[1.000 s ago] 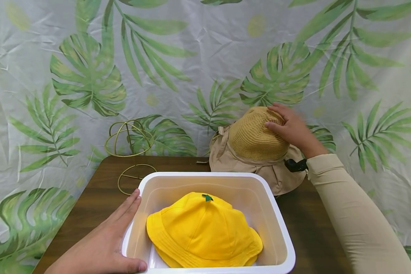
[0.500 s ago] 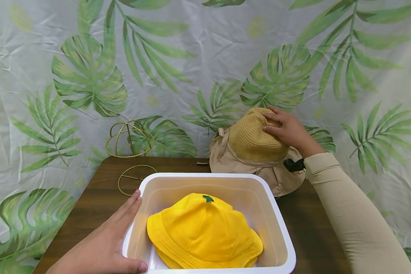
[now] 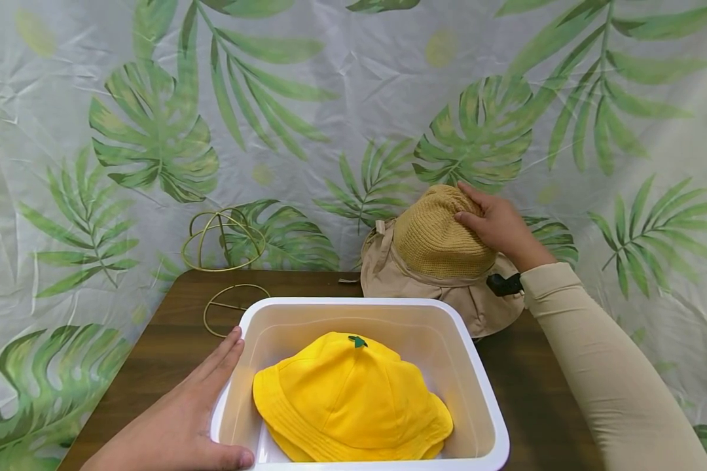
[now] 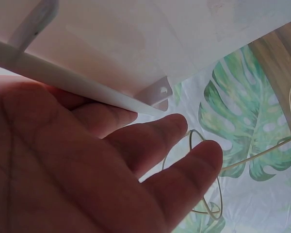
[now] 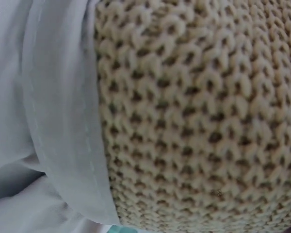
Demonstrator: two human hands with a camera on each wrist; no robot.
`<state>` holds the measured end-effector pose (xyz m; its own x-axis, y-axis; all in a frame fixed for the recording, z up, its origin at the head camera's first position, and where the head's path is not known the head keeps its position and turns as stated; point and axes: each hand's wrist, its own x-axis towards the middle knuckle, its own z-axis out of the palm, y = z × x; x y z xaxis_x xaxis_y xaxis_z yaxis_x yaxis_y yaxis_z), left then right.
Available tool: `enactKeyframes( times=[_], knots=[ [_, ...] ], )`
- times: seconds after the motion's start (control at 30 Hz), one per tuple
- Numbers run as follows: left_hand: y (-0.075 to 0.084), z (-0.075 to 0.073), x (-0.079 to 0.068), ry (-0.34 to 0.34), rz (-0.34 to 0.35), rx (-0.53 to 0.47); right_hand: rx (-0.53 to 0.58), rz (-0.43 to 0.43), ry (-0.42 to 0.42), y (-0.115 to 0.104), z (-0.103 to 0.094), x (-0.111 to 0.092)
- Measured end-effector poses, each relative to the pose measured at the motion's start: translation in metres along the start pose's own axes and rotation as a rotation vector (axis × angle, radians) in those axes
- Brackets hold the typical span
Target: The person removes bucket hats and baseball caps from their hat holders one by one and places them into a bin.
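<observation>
In the head view, a tan sun hat (image 3: 430,242) with a knitted crown and a wide cloth brim sits at the back right of the table. My right hand (image 3: 503,229) pinches the top of its crown, thumb on the near side, other fingertips hidden behind. Knit and brim fill the right wrist view. A yellow bucket hat (image 3: 353,399) with a green tip lies in a white plastic bin (image 3: 490,392) at the front. Against the bin's left side rests my left hand (image 3: 179,409), its fingers extended; the left wrist view shows fingers (image 4: 179,182) beneath the rim.
Behind the bin at left stands a gold wire stand (image 3: 224,267) with a round top. Everything is on a dark wooden table (image 3: 153,366). A leaf-patterned cloth (image 3: 365,98) hangs behind the table's back edge.
My right fingers have closed on the crown, going from spread over it to pinching it, and the hand has shifted slightly left. The left hand, bin and yellow hat stay put.
</observation>
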<state>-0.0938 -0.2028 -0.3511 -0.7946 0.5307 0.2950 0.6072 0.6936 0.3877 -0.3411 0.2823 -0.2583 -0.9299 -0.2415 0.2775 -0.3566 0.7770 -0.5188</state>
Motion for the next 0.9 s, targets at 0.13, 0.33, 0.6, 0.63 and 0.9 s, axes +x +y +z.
enactKeyframes(
  times=[0.13,0.33,0.6,0.63,0.9],
  knots=[
    [0.0001,0.0001,0.0,0.002,0.002,-0.001,0.004,0.017,0.012,-0.0002,0.0004,-0.0011],
    [0.0001,-0.0002,0.0002,-0.002,0.001,0.0,0.017,0.034,0.041,-0.002,0.0014,-0.0007],
    [-0.0005,0.0004,0.0001,-0.002,-0.002,-0.004,0.126,0.049,0.062,0.0,0.0008,0.0022],
    [-0.0005,0.0005,0.0001,-0.005,-0.005,-0.003,0.135,0.048,0.063,0.0003,0.0005,0.0023],
    [-0.0013,0.001,0.0005,-0.006,-0.003,-0.004,0.241,0.051,0.044,-0.0004,-0.0047,0.0016]
  ],
)
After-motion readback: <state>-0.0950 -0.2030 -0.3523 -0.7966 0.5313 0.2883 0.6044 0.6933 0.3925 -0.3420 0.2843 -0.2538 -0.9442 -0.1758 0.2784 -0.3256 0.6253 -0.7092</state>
